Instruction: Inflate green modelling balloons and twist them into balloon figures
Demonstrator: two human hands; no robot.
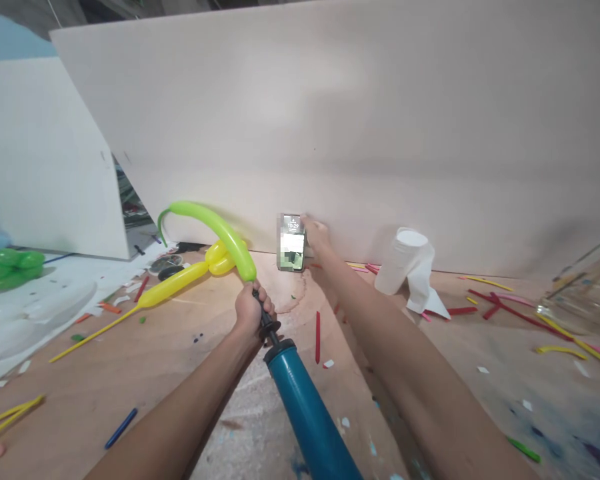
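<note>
Left hand (253, 308): fingers clenched on teal cylindrical pump (310, 413), below long lime-green balloon (223, 230).
Right hand (319, 239): at right edge of black-framed rectangular phone (294, 243); fingers' grip unclear.
Phone: upright against flat white panel (390, 133).
Room: brown surface (300, 323) largely open before phone.

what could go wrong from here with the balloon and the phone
If the left hand loosens its grip where the green balloon meets the pump, the balloon could slip off and lose air. The phone stands upright by the white board with the right hand at its edge, so a nudge might topple it.
</note>
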